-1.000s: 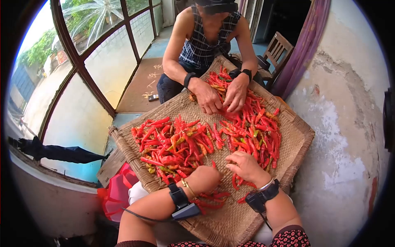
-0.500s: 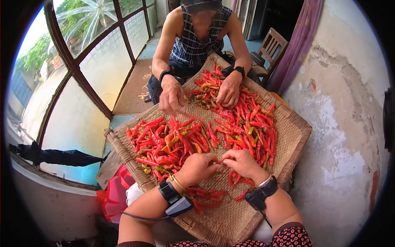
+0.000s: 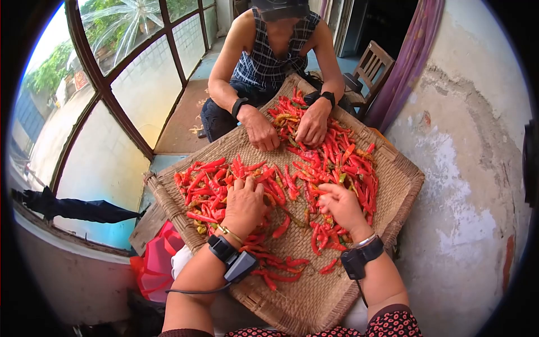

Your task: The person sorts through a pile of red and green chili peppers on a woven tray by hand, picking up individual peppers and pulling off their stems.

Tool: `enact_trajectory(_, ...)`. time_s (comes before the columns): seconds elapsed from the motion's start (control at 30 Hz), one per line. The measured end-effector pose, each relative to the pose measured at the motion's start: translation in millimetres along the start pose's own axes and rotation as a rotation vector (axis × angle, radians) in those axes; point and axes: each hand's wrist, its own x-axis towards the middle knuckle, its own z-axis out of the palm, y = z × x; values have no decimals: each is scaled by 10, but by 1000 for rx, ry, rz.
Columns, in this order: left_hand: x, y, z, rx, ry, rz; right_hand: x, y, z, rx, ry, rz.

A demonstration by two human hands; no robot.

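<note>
Red chili peppers lie in a left pile (image 3: 197, 188) and a right pile (image 3: 359, 182) on a woven tray (image 3: 387, 224). My left hand (image 3: 245, 206) rests over the near side of the left pile, its fingers slightly apart and touching chilies. Over the near part of the right pile is my right hand (image 3: 341, 208), fingers loosely bent and apart, with nothing visible in them. Between my hands lie a red chili (image 3: 282, 227) and a thin brownish one (image 3: 294, 218). More chilies (image 3: 275, 264) lie near my left wrist.
Across the tray sits another person, whose two hands (image 3: 263, 130) are at the far chilies. A wooden chair (image 3: 370, 70) stands behind. Windows (image 3: 101, 168) with a black umbrella (image 3: 84, 209) are at left, a plastered wall (image 3: 460, 168) at right. A pink bag (image 3: 160, 261) is below the tray.
My hands were together pinching a chili; they have parted, the left moving up-left onto the pile, the right shifting right. The other person's right hand has moved toward the far pile.
</note>
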Motion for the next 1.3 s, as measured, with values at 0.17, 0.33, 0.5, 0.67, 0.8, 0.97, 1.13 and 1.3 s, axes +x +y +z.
enact_trajectory(0.17, 13, -57, 3, 79, -118, -34, -86, -48, 132, -301, -136, -110)
enact_trajectory(0.33, 8, -112, 19, 56, -134, -52, -100, -87, 136, -400, -175, -134)
enact_trajectory(0.5, -29, 58, -79, -226, -13, 51, -122, -73, 164, -454, -217, -150)
enact_trajectory(0.67, -104, 296, -213, -1010, -112, 412, -160, -143, 277, -208, -214, -200)
enact_trajectory(0.8, -169, 379, -253, -1165, -284, 476, -103, 25, 262, -168, -363, -447)
enact_trajectory(0.97, -177, 364, -214, -1348, -278, 534, -138, 17, 218, -117, -648, -221)
enact_trajectory(1.13, -148, 327, -238, -1705, -218, -124, -204, -193, 193, 69, -589, 199)
enact_trajectory(1.3, -130, 249, -35, -1357, -327, -178, -188, -173, 109, 328, -564, 167)
